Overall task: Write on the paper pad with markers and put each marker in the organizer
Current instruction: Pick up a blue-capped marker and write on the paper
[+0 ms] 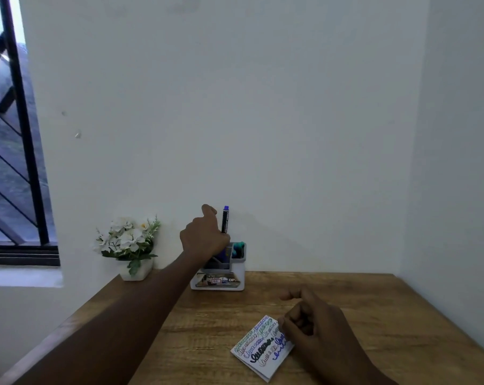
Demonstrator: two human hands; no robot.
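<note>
My left hand (pixel 204 236) is stretched out above the white and grey organizer (pixel 220 276) at the back of the desk. It grips a black marker (pixel 225 219) with a blue end, held upright over the organizer's compartments. Teal and blue marker caps stick out of the organizer's right side. A small white paper pad (pixel 258 348), covered with coloured scribbled lines, lies near the front of the desk. My right hand (pixel 313 329) rests on the pad's right edge with its fingers curled; nothing shows in it.
A white pot of white artificial flowers (pixel 129 243) stands at the desk's back left corner against the wall. The wooden desk (pixel 360 315) meets walls at the back and right. A barred window (pixel 12 134) is at the far left.
</note>
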